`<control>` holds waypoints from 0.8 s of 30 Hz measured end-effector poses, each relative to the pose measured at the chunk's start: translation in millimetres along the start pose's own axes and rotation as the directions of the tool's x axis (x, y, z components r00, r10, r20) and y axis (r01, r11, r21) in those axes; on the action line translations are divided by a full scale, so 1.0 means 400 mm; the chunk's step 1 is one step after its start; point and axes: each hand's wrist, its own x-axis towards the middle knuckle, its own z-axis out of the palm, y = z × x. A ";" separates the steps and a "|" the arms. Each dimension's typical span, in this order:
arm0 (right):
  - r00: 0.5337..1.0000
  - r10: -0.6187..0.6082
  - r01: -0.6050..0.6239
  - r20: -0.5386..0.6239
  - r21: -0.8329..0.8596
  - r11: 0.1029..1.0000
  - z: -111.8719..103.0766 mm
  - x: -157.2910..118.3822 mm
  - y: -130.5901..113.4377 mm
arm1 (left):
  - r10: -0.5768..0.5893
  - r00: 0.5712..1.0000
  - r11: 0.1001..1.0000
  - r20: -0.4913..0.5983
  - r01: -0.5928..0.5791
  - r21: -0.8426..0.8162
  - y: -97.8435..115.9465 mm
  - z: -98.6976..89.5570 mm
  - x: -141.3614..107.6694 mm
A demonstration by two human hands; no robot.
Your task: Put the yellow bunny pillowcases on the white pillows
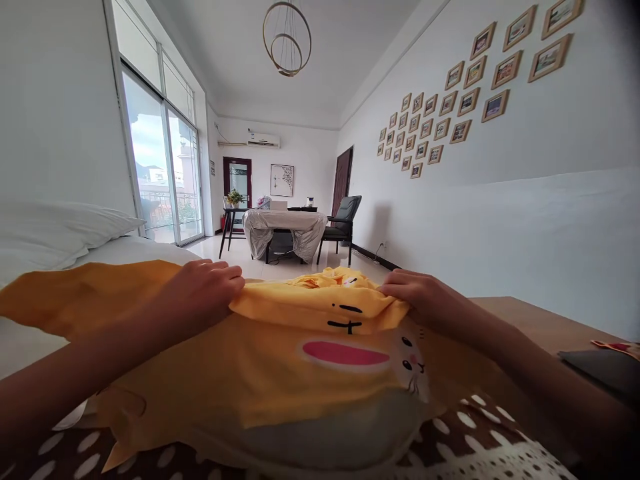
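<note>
A yellow cloth (280, 373) printed with a rabbit face, a pink ear and black marks spreads across the lower middle of the head view. My left hand (213, 283) is closed on its upper edge, left of the middle. On the right, my right hand (413, 290) pinches the same edge. Between the two hands the edge is stretched and folded over, with bunched yellow fabric behind it. Another stretch of the cloth trails out to the left beyond my left forearm. Whether it is a pillowcase or a garment, I cannot tell.
Brown polka-dot fabric (465, 433) lies below the cloth. A white pillow (65, 230) rests at the left. To the right are a wooden surface (505, 320) and a dark flat item (600, 373). Farther off stand a covered table (255, 230) and a black chair (343, 220).
</note>
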 end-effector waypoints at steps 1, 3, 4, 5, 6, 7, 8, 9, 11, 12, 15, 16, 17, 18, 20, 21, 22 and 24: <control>0.999 -0.004 0.005 -0.040 0.009 1.000 0.008 0.000 -0.006 | -0.038 0.999 0.999 0.026 0.038 0.021 0.008 -0.003 0.005; 0.996 0.037 -0.039 -0.077 -0.025 0.999 0.025 0.004 -0.024 | -0.108 0.992 0.993 0.059 0.105 0.049 0.023 -0.007 0.015; 0.994 0.078 -0.083 -0.081 -0.067 0.994 0.032 0.010 -0.035 | -0.133 0.989 0.990 0.066 0.129 0.058 0.029 -0.007 0.021; 0.988 0.129 -0.137 -0.081 -0.116 0.984 0.038 0.018 -0.048 | -0.149 0.986 0.987 0.071 0.144 0.066 0.035 -0.008 0.027; 0.981 0.177 -0.188 -0.076 -0.161 0.969 0.042 0.026 -0.059 | -0.153 0.985 0.986 0.076 0.147 0.075 0.039 -0.010 0.032; 0.973 0.220 -0.229 -0.066 -0.197 0.953 0.043 0.036 -0.069 | -0.149 0.985 0.986 0.086 0.142 0.085 0.041 -0.012 0.037; 0.965 0.254 -0.261 -0.057 -0.220 0.940 0.042 0.045 -0.076 | -0.146 0.984 0.986 0.100 0.137 0.095 0.040 -0.017 0.041; 0.958 0.280 -0.286 -0.059 -0.230 0.930 0.038 0.053 -0.080 | -0.151 0.982 0.984 0.113 0.139 0.107 0.038 -0.023 0.043; 0.950 0.295 -0.311 -0.101 -0.206 0.928 0.024 0.064 -0.079 | -0.177 0.979 0.980 0.103 0.166 0.114 0.025 -0.039 0.045; 0.946 0.292 -0.313 -0.138 -0.175 0.933 0.015 0.068 -0.075 | -0.197 0.978 0.977 0.071 0.190 0.094 0.015 -0.047 0.045; 0.944 0.254 -0.263 -0.212 -0.017 0.965 -0.014 0.074 -0.064 | -0.270 0.963 0.958 -0.020 0.266 -0.104 -0.017 -0.064 0.045; 0.952 0.228 -0.226 -0.203 0.037 0.974 -0.023 0.075 -0.062 | -0.296 0.955 0.937 -0.017 0.287 -0.202 -0.027 -0.065 0.045; 0.963 0.199 -0.188 -0.180 0.078 0.979 -0.031 0.077 -0.062 | -0.320 0.947 0.905 0.007 0.307 -0.296 -0.036 -0.064 0.046; 0.974 0.171 -0.156 -0.151 0.102 0.982 -0.038 0.078 -0.064 | -0.336 0.941 0.867 0.042 0.326 -0.378 -0.043 -0.062 0.046; 0.985 0.141 -0.132 -0.097 0.094 0.987 -0.052 0.079 -0.072 | -0.348 0.932 0.795 0.097 0.349 -0.496 -0.053 -0.057 0.046; 0.986 0.148 -0.143 -0.077 0.066 0.988 -0.059 0.079 -0.078 | -0.345 0.933 0.772 0.106 0.346 -0.532 -0.057 -0.056 0.045; 0.983 0.167 -0.166 -0.072 0.022 0.986 -0.065 0.077 -0.084 | -0.338 0.935 0.763 0.103 0.336 -0.552 -0.060 -0.057 0.043; 0.973 0.214 -0.221 -0.089 -0.082 0.972 -0.077 0.073 -0.095 | -0.333 0.940 0.771 0.072 0.315 -0.554 -0.065 -0.064 0.037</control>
